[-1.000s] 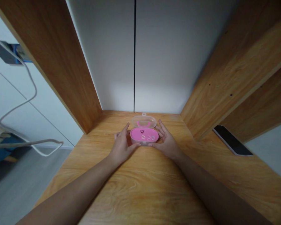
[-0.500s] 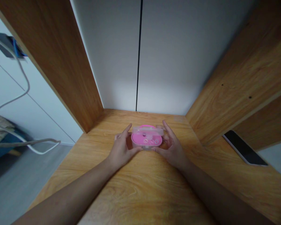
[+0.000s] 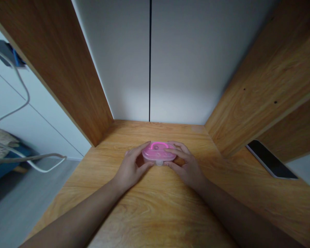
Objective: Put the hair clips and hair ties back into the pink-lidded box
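A small oval pink plastic box (image 3: 158,155) rests on the wooden desk, its clear lid down over the pink inside. On top of the lid is a bright pink carrying handle (image 3: 159,144), and a clear latch tab shows at the front. My left hand (image 3: 134,163) grips the box's left end, thumb along the front and fingers around the back. Around the right end closes my right hand (image 3: 184,163), its thumb at the front and a fingertip on the lid. Faint round shapes show through the lid; I cannot make them out.
A phone (image 3: 271,160) with a dark screen lies at the right on the wooden desk (image 3: 144,206). White panels (image 3: 181,69) stand behind, with wooden boards on both sides. At the left a white cable (image 3: 23,79) hangs in loops beyond the desk edge.
The clear lid, raised on its back hinge before, has come down over the box. My right fingers have moved inward onto the lid, while my left hand keeps its hold.
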### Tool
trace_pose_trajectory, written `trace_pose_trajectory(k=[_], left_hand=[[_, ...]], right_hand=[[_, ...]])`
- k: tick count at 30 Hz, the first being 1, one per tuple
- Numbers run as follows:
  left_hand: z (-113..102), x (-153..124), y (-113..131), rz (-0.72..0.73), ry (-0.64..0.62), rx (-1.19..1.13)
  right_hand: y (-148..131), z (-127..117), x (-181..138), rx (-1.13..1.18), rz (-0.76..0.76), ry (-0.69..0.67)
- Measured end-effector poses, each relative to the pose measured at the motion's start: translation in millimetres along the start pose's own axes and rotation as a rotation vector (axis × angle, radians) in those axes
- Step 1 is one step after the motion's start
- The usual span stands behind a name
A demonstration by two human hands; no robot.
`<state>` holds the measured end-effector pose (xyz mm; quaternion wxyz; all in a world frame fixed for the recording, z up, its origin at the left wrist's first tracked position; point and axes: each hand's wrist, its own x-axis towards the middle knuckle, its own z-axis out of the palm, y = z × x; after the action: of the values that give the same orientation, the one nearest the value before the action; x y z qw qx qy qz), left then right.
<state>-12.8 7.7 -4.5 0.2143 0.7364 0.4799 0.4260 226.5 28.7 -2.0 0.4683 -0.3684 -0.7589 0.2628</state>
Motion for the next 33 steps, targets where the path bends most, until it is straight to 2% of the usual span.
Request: trace_pose_trajectory(k=[10, 19, 33], left_hand=[[2, -4, 9, 0.004, -0.004, -0.143], [2, -3, 8, -0.021, 0.002, -0.177], [10, -6, 14, -0.029, 0.053, -0.143]], right_hand=[[-5, 2, -4, -0.071, 0.025, -0.007], [-10, 2, -5, -0.078, -0.023, -0.074], [-9, 8, -5, -0.098, -0.024, -0.032]])
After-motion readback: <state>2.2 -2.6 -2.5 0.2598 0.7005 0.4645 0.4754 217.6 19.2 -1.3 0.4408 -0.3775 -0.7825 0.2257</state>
